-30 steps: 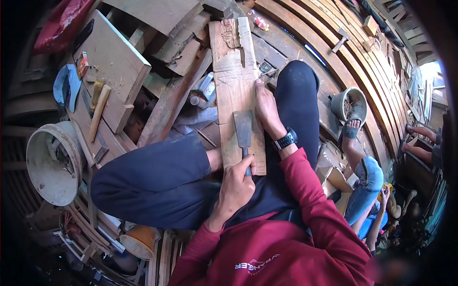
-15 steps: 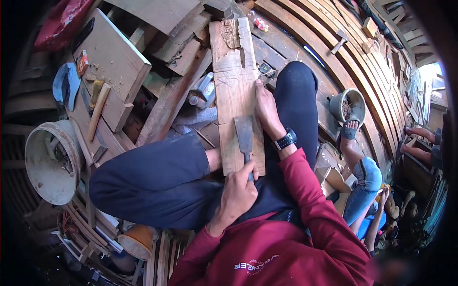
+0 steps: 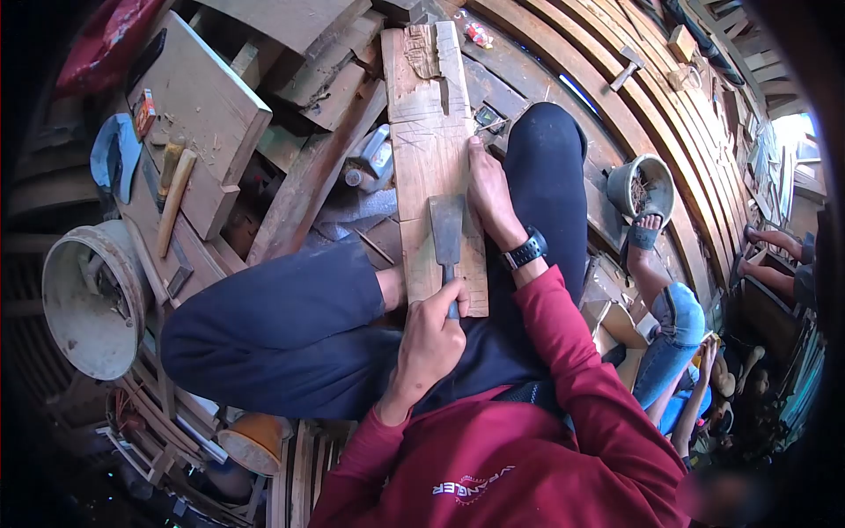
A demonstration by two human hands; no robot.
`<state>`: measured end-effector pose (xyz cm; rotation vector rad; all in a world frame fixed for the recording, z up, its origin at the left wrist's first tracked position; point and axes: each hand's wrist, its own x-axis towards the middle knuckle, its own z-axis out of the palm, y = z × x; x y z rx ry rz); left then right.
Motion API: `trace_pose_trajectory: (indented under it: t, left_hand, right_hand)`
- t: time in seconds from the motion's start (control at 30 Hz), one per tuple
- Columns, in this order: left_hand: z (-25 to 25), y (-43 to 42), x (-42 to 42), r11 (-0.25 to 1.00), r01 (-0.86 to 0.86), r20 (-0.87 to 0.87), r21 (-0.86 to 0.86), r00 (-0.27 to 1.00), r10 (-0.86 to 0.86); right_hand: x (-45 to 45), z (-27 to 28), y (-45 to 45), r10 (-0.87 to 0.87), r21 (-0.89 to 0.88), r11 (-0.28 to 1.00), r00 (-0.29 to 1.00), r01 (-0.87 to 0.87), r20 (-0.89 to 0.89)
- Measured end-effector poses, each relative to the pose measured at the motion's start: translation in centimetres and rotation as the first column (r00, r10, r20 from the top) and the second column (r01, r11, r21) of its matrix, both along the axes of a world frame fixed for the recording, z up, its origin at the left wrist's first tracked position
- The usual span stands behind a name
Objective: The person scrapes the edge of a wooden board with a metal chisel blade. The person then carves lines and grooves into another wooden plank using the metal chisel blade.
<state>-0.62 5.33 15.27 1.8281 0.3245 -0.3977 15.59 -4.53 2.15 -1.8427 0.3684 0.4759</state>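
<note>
A long wooden board point(image 3: 431, 167) lies across my lap, pointing away from me. Its far end is rough, with a gouged hollow and a narrow slot. My left hand point(image 3: 431, 343) is closed around the dark handle of a flat scraper point(image 3: 447, 231), whose wide metal blade lies over the board's near half. Along the board's right edge, my right hand point(image 3: 491, 194), with a black watch at the wrist, holds on with the thumb on top. Its other fingers are mostly hidden.
A whitish bucket point(image 3: 92, 299) holding scraps stands at left, near a wooden-handled tool point(image 3: 176, 202). A hammer point(image 3: 627, 69) lies on planks at upper right. Beside a grey bucket point(image 3: 641, 187) is another person's sandalled foot point(image 3: 645, 233). Plastic bottles point(image 3: 374, 158) lie left of the board.
The scraper and my left hand have shifted slightly away from me along the board. My right hand keeps its hold on the edge. The whole view has tilted a little.
</note>
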Motion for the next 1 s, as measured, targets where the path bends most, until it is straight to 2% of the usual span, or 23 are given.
trace_pose_trajectory:
  t: [0.13, 0.2, 0.23, 0.3, 0.37, 0.43, 0.5, 0.6, 0.7, 0.73, 0.87, 0.93, 1.0]
  left_hand:
    - [1.2, -0.6, -0.5, 0.999, 0.029, -0.061, 0.044, 0.998, -0.026]
    - [0.8, -0.3, -0.5, 0.999, 0.026, -0.056, 0.035, 0.998, -0.024]
    - [0.6, -0.2, -0.5, 1.0, 0.019, -0.055, 0.024, 0.998, -0.018]
    - [-0.1, -0.4, -0.3, 1.0, 0.002, -0.039, 0.013, 0.999, -0.002]
    - [0.7, -0.9, 0.1, 0.998, 0.038, -0.045, 0.06, 0.998, -0.035]
    - [1.4, -0.8, -0.2, 0.996, 0.055, -0.032, 0.073, 0.998, -0.052]
    - [1.7, -0.6, -0.7, 1.0, 0.023, -0.056, 0.003, 0.998, -0.023]
    - [0.7, -0.9, -1.0, 0.994, 0.065, -0.053, 0.084, 0.997, -0.061]
    - [-0.8, -0.9, 0.4, 0.997, -0.023, 0.033, 0.071, 0.999, 0.021]
    - [-0.5, -0.7, 0.8, 0.998, -0.006, -0.011, 0.065, 1.0, 0.007]
    - [0.3, -0.9, 0.6, 0.998, -0.019, 0.031, 0.064, 0.999, 0.017]
    - [-0.5, -0.3, 0.5, 0.998, -0.01, -0.041, 0.06, 0.999, 0.013]
    - [-0.8, -0.3, 0.6, 0.999, -0.026, -0.039, 0.045, 0.999, 0.028]
  right_hand:
    - [0.4, -1.5, -0.1, 0.064, 0.012, 0.998, 0.996, -0.065, 0.058]
    - [0.1, -1.7, 0.3, -0.029, -0.044, 0.998, 0.99, 0.036, 0.139]
    - [0.0, -1.5, 0.3, -0.031, -0.042, 0.998, 0.991, 0.037, 0.132]
    - [0.1, -0.8, -0.1, 0.01, 0.008, 1.0, 1.0, -0.01, 0.006]
    - [0.0, -0.8, 0.0, 0.007, 0.0, 1.0, 0.999, -0.007, -0.032]
    - [0.0, -1.5, 0.3, -0.03, -0.035, 0.999, 0.991, 0.035, 0.133]
    - [0.0, -1.5, 0.1, -0.039, -0.075, 0.996, 0.993, 0.048, 0.112]
    - [0.0, -0.7, 0.0, 0.033, -0.058, 0.998, 0.999, -0.031, 0.031]
    - [0.1, -0.2, 0.1, 0.004, -0.014, 1.0, 0.998, -0.003, 0.058]
    - [0.1, -0.1, 0.0, 0.029, -0.01, 1.0, 0.999, -0.028, 0.029]
    - [0.3, 0.3, -0.2, 0.054, -0.047, 0.997, 0.998, -0.053, 0.025]
    - [0.3, 0.7, 0.1, 0.053, -0.058, 0.997, 0.998, -0.052, 0.022]
    - [0.4, 1.1, -0.1, 0.035, -0.02, 0.999, 0.996, -0.037, -0.086]
